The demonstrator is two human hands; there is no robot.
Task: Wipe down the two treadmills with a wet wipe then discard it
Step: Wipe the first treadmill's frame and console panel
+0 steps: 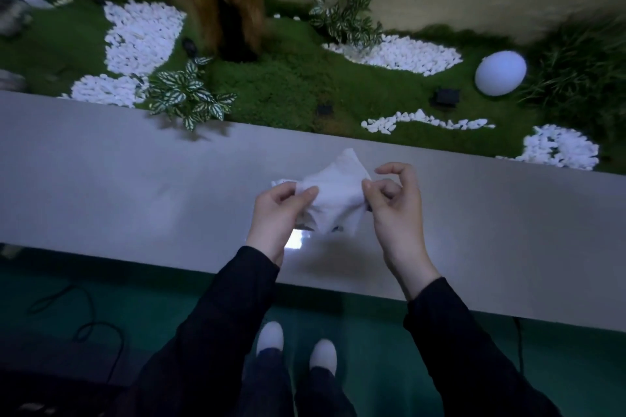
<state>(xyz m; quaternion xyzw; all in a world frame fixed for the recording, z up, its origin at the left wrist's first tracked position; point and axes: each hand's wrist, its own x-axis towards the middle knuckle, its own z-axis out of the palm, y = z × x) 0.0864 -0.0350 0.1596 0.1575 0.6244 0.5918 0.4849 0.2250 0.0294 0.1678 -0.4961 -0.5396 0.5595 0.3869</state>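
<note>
A white wet wipe [333, 193] is stretched between my two hands above a wide grey ledge [135, 186]. My left hand [276, 213] pinches the wipe's left edge between thumb and fingers. My right hand [394, 203] pinches its right edge, with the index finger curled above. A small shiny packet [299, 236] lies on the ledge just under the wipe, mostly hidden. No treadmill is in view.
Beyond the ledge lies a moss bed with white pebble patches [142, 34], leafy plants [188, 96], a tree trunk [223, 0] and a white egg-shaped lamp [500, 73]. Dark cables [91, 325] run over the green floor near my white shoes [270, 337].
</note>
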